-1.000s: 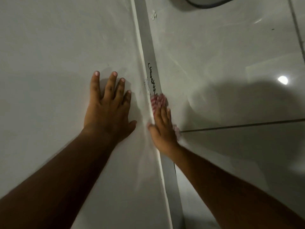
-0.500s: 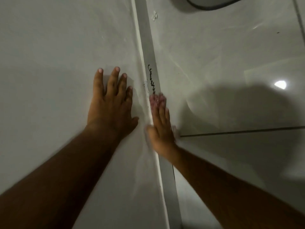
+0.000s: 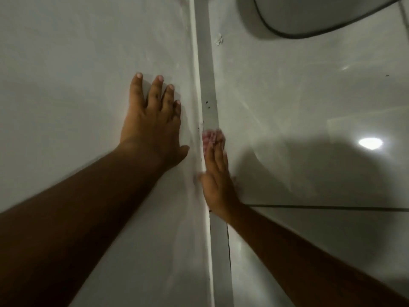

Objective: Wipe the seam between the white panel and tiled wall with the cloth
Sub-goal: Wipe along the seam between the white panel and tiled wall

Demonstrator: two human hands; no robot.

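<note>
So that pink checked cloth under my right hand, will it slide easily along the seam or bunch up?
The cloth looks soft and crumpled, so it probably bunches. The tiled wall looks glossy, so it likely slides easily under the flat right hand.

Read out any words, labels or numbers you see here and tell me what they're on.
No readable text anywhere.
Small dark marks on the grey seam strip, above the cloth: too small and blurred to read as letters.
White panel, tiled wall: no writing visible.

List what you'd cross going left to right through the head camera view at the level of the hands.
white panel → left hand → seam → cloth under the right hand → tiled wall → light reflection
</note>
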